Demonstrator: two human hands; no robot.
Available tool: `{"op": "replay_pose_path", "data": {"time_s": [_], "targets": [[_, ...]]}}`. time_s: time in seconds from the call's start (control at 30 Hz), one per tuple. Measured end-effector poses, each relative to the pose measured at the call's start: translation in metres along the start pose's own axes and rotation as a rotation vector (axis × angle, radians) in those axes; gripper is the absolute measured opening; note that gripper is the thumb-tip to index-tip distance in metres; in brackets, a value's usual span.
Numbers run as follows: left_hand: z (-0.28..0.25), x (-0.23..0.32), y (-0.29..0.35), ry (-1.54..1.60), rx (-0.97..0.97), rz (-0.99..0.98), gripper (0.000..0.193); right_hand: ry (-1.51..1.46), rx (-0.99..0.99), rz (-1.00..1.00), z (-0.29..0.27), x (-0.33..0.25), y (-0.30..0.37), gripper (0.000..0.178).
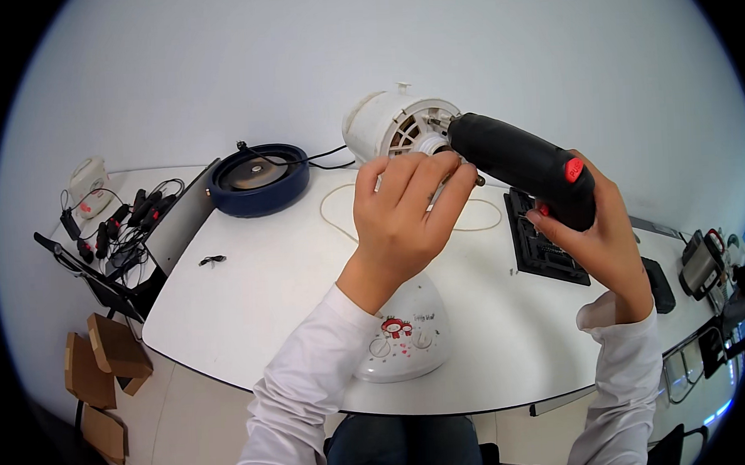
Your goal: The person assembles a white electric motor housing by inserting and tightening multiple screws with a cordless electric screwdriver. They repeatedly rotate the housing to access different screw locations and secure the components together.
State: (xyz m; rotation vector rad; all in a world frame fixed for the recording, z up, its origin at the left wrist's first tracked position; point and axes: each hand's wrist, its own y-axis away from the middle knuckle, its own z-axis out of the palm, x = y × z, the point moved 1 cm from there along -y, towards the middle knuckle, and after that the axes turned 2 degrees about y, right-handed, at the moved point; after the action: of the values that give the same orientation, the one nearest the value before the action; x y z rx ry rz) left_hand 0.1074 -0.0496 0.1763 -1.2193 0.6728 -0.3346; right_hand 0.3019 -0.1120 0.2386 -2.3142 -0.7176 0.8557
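A white electric fan with its grille and blades off stands on the table before me; its rounded motor housing (368,126) with a slotted front is at the top. The fan's base (407,347), printed with a red cartoon, rests near the front edge. My left hand (405,210) is closed around the front of the fan by the motor shaft, hiding most of the neck. A metal shaft end pokes out past its fingers. In my right hand (597,231) is a black electric screwdriver (519,160) with a red mark, its tip against the slotted front of the housing.
A dark blue round base (258,183) with a black cord lies at the back left. Right of the fan sits a black bit case (547,237). A small black cable (212,259) lies left. Beyond are a side table with tangled tools, cardboard boxes (120,347) and a metal kettle (700,264).
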Motion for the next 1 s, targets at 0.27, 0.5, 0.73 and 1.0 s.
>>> {"op": "replay_pose_path", "data": {"time_s": [0.27,0.5,0.73,1.0], "targets": [[0.008,0.004,0.001,0.141,0.067,0.011,0.021,0.155,-0.031,-0.195,-0.014,0.009,-0.014,0.041],[0.010,0.006,0.002,0.183,0.065,0.003,0.022,0.237,-0.066,-0.256,-0.017,0.008,-0.019,0.046],[0.011,0.006,0.001,0.216,0.061,-0.022,0.021,0.348,-0.078,-0.353,-0.023,0.005,-0.024,0.048],[0.012,0.006,0.001,0.237,0.055,-0.019,0.023,0.302,-0.087,-0.312,-0.023,0.005,-0.023,0.047]]}}
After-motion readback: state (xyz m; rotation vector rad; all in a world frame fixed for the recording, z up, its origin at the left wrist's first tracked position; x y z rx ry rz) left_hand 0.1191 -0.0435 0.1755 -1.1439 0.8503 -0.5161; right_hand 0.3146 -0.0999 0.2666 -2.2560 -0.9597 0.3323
